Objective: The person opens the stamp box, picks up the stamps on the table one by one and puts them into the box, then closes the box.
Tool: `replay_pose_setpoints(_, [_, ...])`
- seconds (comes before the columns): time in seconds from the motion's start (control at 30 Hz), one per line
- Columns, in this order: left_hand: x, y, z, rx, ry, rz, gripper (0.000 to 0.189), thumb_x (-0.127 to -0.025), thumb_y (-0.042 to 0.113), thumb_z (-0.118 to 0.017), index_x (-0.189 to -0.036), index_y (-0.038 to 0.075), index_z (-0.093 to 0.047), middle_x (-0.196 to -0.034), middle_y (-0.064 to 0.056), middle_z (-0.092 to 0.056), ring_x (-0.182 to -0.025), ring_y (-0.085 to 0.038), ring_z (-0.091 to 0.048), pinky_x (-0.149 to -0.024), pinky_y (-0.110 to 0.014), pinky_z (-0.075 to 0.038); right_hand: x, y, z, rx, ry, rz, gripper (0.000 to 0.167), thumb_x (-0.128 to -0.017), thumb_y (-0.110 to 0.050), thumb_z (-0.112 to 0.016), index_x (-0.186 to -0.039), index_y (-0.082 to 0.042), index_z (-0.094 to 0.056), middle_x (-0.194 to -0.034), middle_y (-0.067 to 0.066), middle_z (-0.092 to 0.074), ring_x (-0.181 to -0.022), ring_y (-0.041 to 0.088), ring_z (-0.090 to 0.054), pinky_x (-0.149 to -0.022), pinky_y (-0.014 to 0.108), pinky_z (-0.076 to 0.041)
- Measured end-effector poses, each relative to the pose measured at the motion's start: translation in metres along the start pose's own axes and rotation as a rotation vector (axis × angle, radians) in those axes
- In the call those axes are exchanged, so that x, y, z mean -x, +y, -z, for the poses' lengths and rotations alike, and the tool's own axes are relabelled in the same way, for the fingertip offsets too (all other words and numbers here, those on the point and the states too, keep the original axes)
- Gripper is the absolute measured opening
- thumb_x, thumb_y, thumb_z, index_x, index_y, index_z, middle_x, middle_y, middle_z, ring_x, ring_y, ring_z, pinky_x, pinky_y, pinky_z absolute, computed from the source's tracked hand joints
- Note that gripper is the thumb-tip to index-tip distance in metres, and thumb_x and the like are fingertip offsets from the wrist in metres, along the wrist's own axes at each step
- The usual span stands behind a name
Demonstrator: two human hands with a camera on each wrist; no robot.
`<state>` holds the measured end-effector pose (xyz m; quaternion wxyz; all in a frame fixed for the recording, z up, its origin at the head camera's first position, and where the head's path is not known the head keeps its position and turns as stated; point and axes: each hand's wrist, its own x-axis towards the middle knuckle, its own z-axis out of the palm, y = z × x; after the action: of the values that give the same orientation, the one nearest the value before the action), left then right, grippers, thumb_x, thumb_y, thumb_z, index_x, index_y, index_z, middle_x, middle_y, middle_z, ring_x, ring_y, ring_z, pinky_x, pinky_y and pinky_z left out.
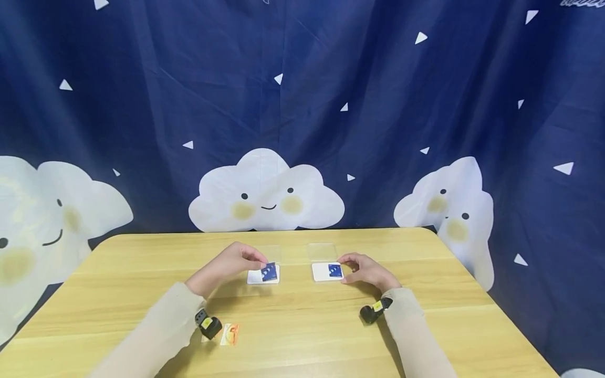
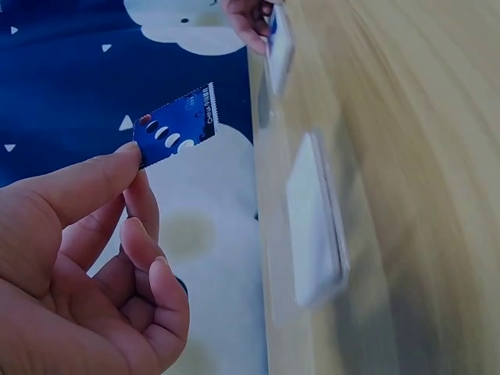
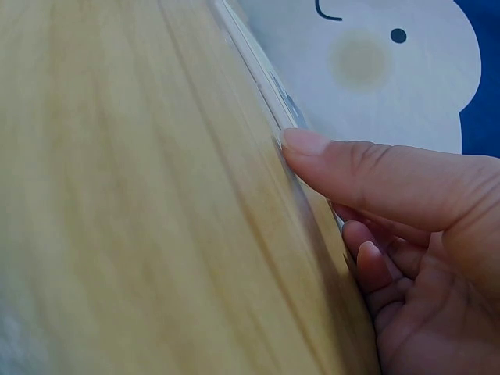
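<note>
Between thumb and fingertip, my left hand (image 1: 236,261) pinches a blue postage stamp (image 2: 178,129) with perforated edges and a row of moon phases. The left wrist view shows this stamp held above the table, apart from the left clear plastic case (image 2: 308,226), whose inside is white. To the right, a second clear case (image 1: 319,272) lies with its transparent lid (image 1: 322,252) folded back. A similar blue stamp (image 1: 335,270) is at the right end of its white surface. My right hand (image 1: 366,269) grips that case's right edge between thumb and fingers.
An orange and white stamp (image 1: 230,334) lies near the front of the wooden table (image 1: 302,325), beside my left wrist camera (image 1: 209,324). Something pale is partly hidden beneath that camera. A dark blue curtain (image 1: 302,115) with clouds hangs behind the table's far edge.
</note>
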<state>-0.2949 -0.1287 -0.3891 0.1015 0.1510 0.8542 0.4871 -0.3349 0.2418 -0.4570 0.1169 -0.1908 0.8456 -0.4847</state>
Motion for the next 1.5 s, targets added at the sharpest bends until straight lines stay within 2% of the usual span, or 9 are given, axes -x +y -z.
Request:
replay_pose_setpoints(0.17, [-0.012, 0.012, -0.010, 0.020, 0.013, 0.010, 0.013, -0.085, 0.011, -0.067, -0.094, 0.004, -0.072, -0.095, -0.005, -0.071, -0.088, -0.014, -0.061, -0.087, -0.038, -0.046, -0.001, 0.000, 0.001, -0.008, -0.003, -0.006, 0.053, -0.070, -0.004, -0.079, -0.117, 0.005, -0.057, -0.122, 0.019, -0.056, -0.116, 0.030, -0.049, -0.102, 0.043, -0.034])
replay_pose_setpoints(0.3, [-0.021, 0.019, -0.020, 0.052, 0.021, 0.005, 0.013, -0.085, 0.010, -0.067, -0.095, 0.003, -0.072, -0.095, -0.005, -0.071, -0.088, -0.014, -0.062, -0.087, -0.037, -0.048, -0.001, 0.000, 0.001, -0.023, -0.016, 0.000, 0.053, -0.070, -0.003, -0.079, -0.118, 0.006, -0.056, -0.123, 0.020, -0.055, -0.117, 0.033, -0.049, -0.103, 0.044, -0.033])
replay_pose_setpoints(0.6, [-0.046, 0.026, -0.045, 0.158, 0.041, 0.023, 0.010, -0.083, 0.007, -0.069, -0.092, 0.003, -0.073, -0.090, -0.003, -0.071, -0.090, -0.015, -0.062, -0.091, -0.040, -0.045, -0.002, -0.001, 0.001, -0.001, -0.007, -0.006, 0.052, -0.070, -0.004, -0.079, -0.117, 0.004, -0.057, -0.121, 0.019, -0.056, -0.112, 0.029, -0.049, -0.098, 0.039, -0.035])
replay_pose_setpoints(0.87, [-0.064, 0.032, -0.064, 0.158, 0.043, 0.063, 0.010, -0.082, 0.008, -0.070, -0.091, 0.006, -0.074, -0.093, -0.003, -0.071, -0.095, -0.018, -0.061, -0.096, -0.044, -0.041, -0.003, -0.002, -0.001, 0.015, 0.018, -0.031, 0.052, -0.069, -0.005, -0.081, -0.116, 0.001, -0.060, -0.120, 0.015, -0.058, -0.110, 0.027, -0.051, -0.095, 0.036, -0.036])
replay_pose_setpoints(1.0, [-0.071, 0.034, -0.071, 0.136, 0.040, 0.061, 0.010, -0.082, 0.009, -0.071, -0.091, 0.006, -0.074, -0.095, -0.005, -0.071, -0.097, -0.019, -0.061, -0.097, -0.045, -0.040, -0.003, 0.000, 0.000, 0.015, 0.014, -0.040, 0.052, -0.069, -0.006, -0.081, -0.116, 0.000, -0.059, -0.121, 0.015, -0.057, -0.111, 0.028, -0.050, -0.096, 0.038, -0.036])
replay_pose_setpoints(1.23, [-0.079, 0.035, -0.084, 0.138, 0.025, 0.063, 0.012, -0.081, 0.009, -0.072, -0.092, 0.005, -0.074, -0.098, -0.006, -0.071, -0.098, -0.019, -0.061, -0.093, -0.043, -0.043, -0.001, 0.000, 0.003, -0.001, -0.007, -0.016, 0.051, -0.071, -0.005, -0.079, -0.117, 0.003, -0.058, -0.122, 0.018, -0.057, -0.116, 0.033, -0.048, -0.104, 0.052, -0.030])
replay_pose_setpoints(1.33, [-0.083, 0.035, -0.089, 0.151, 0.032, 0.072, 0.013, -0.080, 0.008, -0.073, -0.092, 0.004, -0.074, -0.099, -0.007, -0.071, -0.098, -0.018, -0.060, -0.092, -0.044, -0.043, -0.001, 0.000, 0.003, -0.009, -0.009, -0.019, 0.051, -0.071, -0.005, -0.079, -0.117, 0.003, -0.058, -0.121, 0.017, -0.058, -0.116, 0.032, -0.049, -0.104, 0.050, -0.031])
replay_pose_setpoints(1.5, [-0.087, 0.035, -0.096, 0.173, 0.019, 0.037, 0.014, -0.077, 0.006, -0.074, -0.090, 0.000, -0.074, -0.096, -0.010, -0.072, -0.096, -0.020, -0.061, -0.092, -0.045, -0.043, -0.001, -0.001, 0.001, 0.011, -0.008, -0.017, 0.052, -0.070, -0.007, -0.080, -0.116, 0.001, -0.059, -0.119, 0.015, -0.058, -0.112, 0.029, -0.050, -0.098, 0.041, -0.037])
